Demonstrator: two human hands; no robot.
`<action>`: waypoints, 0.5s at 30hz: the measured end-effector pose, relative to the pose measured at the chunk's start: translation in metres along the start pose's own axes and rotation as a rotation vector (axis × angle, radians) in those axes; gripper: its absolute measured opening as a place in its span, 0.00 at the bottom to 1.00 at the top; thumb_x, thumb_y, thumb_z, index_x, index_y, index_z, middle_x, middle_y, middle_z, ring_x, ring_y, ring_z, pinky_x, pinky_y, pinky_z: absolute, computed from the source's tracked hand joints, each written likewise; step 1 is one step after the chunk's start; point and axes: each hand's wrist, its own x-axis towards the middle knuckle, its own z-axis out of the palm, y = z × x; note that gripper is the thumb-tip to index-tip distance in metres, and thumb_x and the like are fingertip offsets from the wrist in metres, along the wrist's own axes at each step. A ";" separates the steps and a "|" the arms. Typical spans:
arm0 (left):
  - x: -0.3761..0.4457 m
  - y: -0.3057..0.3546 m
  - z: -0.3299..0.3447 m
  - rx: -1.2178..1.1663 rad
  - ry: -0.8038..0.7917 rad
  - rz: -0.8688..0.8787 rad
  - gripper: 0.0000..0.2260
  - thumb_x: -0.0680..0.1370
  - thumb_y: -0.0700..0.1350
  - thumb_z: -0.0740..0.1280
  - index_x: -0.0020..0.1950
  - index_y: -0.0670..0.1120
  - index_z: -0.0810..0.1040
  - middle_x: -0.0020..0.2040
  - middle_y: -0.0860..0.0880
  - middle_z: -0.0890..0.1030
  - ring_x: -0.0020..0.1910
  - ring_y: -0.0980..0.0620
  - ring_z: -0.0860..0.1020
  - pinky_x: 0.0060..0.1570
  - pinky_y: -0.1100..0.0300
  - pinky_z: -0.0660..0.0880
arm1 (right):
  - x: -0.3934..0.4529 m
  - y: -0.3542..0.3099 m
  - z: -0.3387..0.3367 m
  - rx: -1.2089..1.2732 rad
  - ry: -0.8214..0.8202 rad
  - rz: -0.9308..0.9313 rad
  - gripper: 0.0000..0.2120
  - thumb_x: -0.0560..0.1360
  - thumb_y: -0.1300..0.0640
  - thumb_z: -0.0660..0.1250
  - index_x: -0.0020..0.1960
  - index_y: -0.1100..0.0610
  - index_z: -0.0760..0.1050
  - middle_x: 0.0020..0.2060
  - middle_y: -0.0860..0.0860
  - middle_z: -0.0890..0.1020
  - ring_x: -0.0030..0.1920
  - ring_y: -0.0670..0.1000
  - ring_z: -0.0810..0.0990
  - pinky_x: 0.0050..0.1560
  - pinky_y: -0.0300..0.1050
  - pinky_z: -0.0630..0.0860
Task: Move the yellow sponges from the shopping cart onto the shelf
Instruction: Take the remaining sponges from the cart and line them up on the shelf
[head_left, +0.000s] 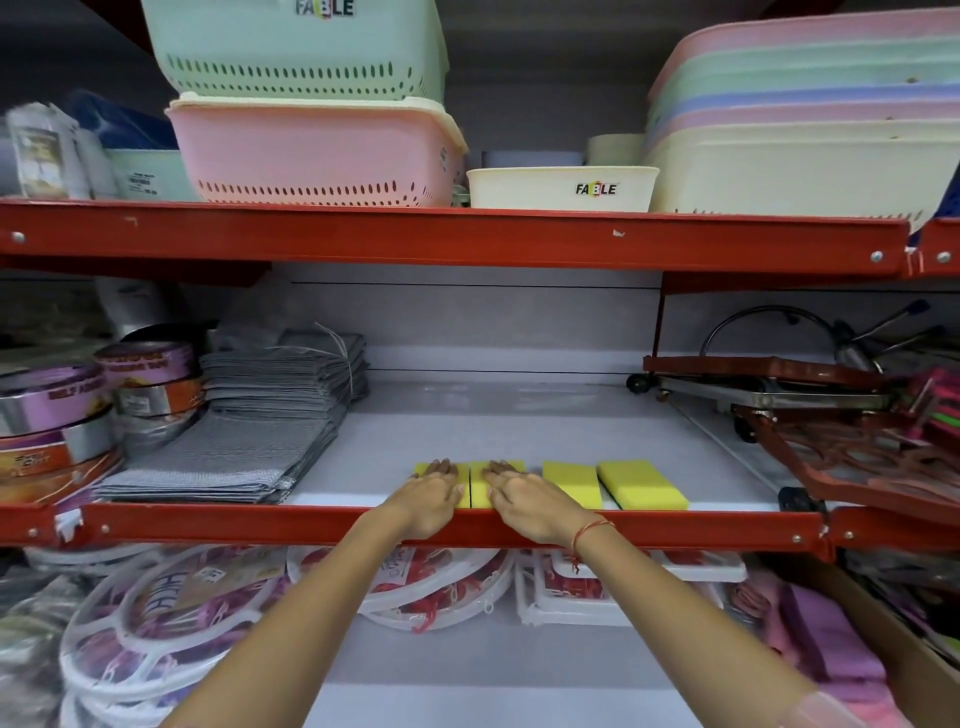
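Sponges, 4 yellow foam blocks, lie in row w/ dark scrub undersides on grey shelf (519, 415); left hand (428, 499) flat on far-left sponge (461, 480), right hand (524, 501) flat on 2nd sponge (480, 493), fingers spread, not gripping.

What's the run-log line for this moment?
sponges: four on shelf | left hand: flat on leftmost | right hand: flat on second | cart: unseen

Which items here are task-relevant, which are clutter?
Job:
four yellow sponges along the shelf front
left hand and right hand, each flat on a sponge

Lying about:
grey cloths
tape rolls
baskets
red racks
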 end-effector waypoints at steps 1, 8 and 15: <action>0.000 0.000 0.000 0.000 0.001 0.000 0.24 0.83 0.49 0.47 0.78 0.40 0.52 0.80 0.43 0.50 0.79 0.48 0.48 0.78 0.54 0.47 | 0.000 -0.001 0.000 0.002 0.005 0.005 0.23 0.81 0.53 0.49 0.75 0.59 0.59 0.76 0.57 0.60 0.77 0.52 0.57 0.77 0.47 0.54; -0.003 -0.001 0.001 0.004 0.006 0.007 0.24 0.83 0.49 0.47 0.78 0.41 0.51 0.80 0.43 0.51 0.79 0.48 0.49 0.78 0.54 0.47 | -0.002 -0.003 0.004 -0.014 0.044 0.006 0.23 0.81 0.54 0.50 0.74 0.59 0.60 0.76 0.56 0.61 0.76 0.52 0.58 0.77 0.46 0.55; -0.001 0.008 -0.004 -0.022 0.030 0.039 0.26 0.83 0.53 0.46 0.79 0.42 0.49 0.80 0.45 0.48 0.79 0.49 0.46 0.78 0.51 0.45 | -0.004 0.004 -0.009 0.012 0.098 0.024 0.24 0.82 0.52 0.46 0.76 0.60 0.53 0.77 0.55 0.55 0.78 0.50 0.49 0.77 0.47 0.47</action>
